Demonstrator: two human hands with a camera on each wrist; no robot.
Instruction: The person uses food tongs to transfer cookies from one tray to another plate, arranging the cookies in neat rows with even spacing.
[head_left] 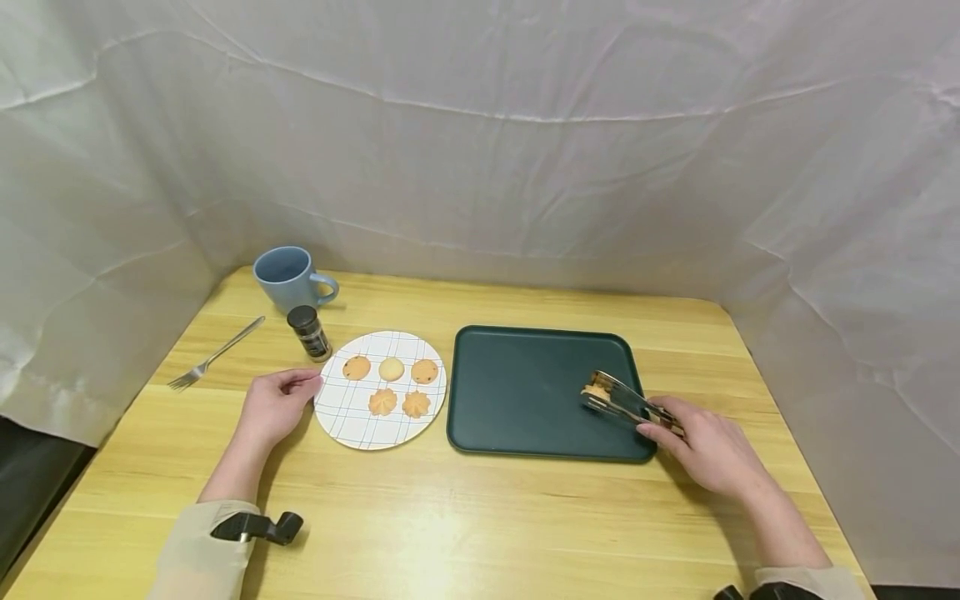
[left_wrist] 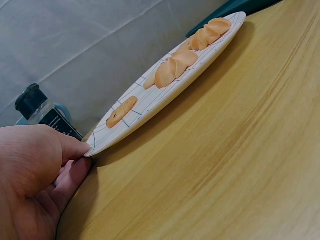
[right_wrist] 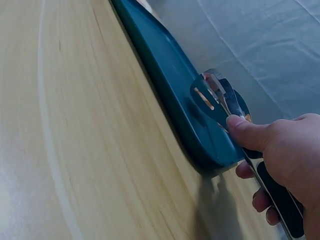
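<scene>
My left hand [head_left: 273,404] pinches the left rim of a white plate [head_left: 341,421] with a blue grid pattern. In the left wrist view, thumb and fingers [left_wrist: 75,175] meet at the plate's edge. Several cookies [head_left: 382,402] lie on that plate, some round, some ridged like rosettes. With my right hand [head_left: 712,450] I grip metal tongs [head_left: 630,406] by the handle. A cookie [head_left: 596,391] sits between the tongs' ends, over the right part of a dark green tray [head_left: 517,392]. The right wrist view shows the tongs [right_wrist: 272,192] largely covering the cookie.
A blue mug [head_left: 288,283] stands at the back left, with a black-capped spice jar [head_left: 310,333] in front of it. Farther left lies a fork [head_left: 221,352]. Pale cloth [head_left: 480,167] hangs behind and beside the wooden table [head_left: 450,517].
</scene>
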